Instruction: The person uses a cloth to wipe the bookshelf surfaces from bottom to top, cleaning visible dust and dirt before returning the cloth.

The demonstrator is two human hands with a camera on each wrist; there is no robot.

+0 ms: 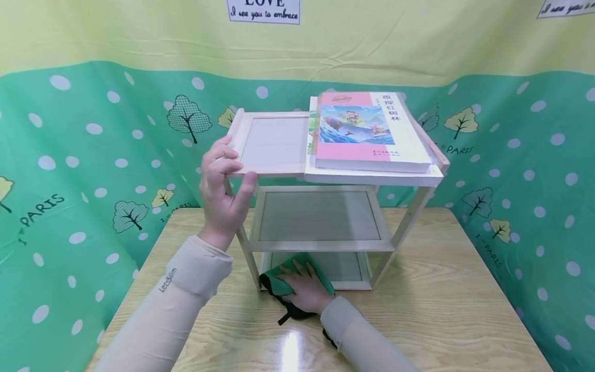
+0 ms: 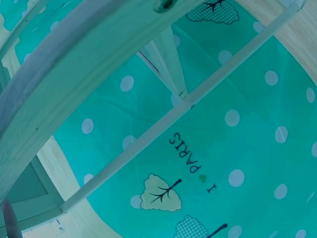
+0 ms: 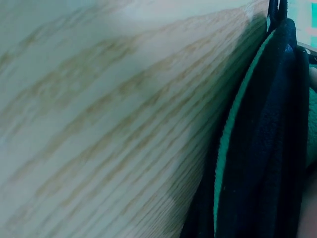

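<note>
1. green cloth (image 1: 278, 285) lies over the bottom front edge of the rack (image 1: 321, 246).
2. right grip (image 1: 308, 290) rests on it, fingers loosely spread.
3. left grip (image 1: 224, 194) curls round the rack's top left corner.

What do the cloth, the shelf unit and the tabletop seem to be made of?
Cloth: soft fabric, perhaps microfibre; it folds limply and looks fuzzy up close.
Shelf unit: apparently pale wood, perhaps lightly whitewashed, as faint grain shows; its grey panels leave the material unclear.
Tabletop: wood or wood-look laminate, given the streaky grain; the bright reflection suggests a glossy finish.
</note>
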